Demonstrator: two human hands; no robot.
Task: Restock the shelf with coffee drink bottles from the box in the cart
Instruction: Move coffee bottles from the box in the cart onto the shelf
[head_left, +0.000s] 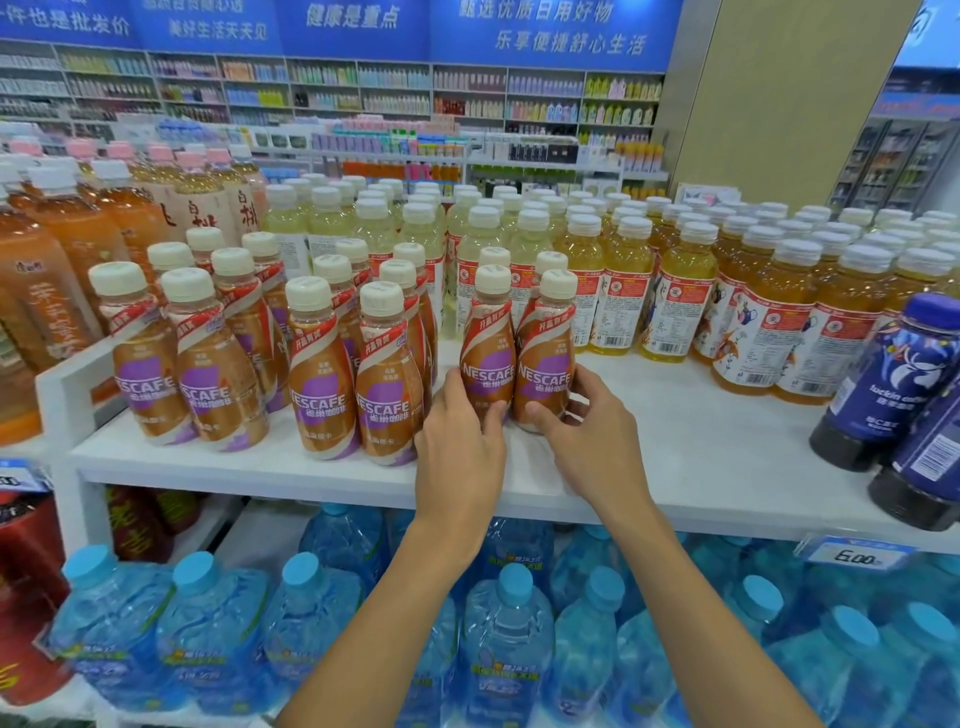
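Two brown Nescafe coffee bottles with cream caps stand upright side by side on the white shelf (675, 457). My left hand (460, 431) wraps the base of the left bottle (487, 343). My right hand (587, 431) grips the base of the right bottle (545, 348). Two more of the same bottles stand right behind them. A group of several matching coffee bottles (322, 374) stands in rows to the left, with a narrow gap between. The cart and its box are out of view.
Yellow tea bottles (670, 291) fill the shelf behind and to the right. Dark blue coffee bottles (893, 384) stand at the right edge. Orange tea bottles (47, 270) sit on the left. Blue water jugs (509, 623) fill the lower shelf. A price tag (852, 558) hangs there.
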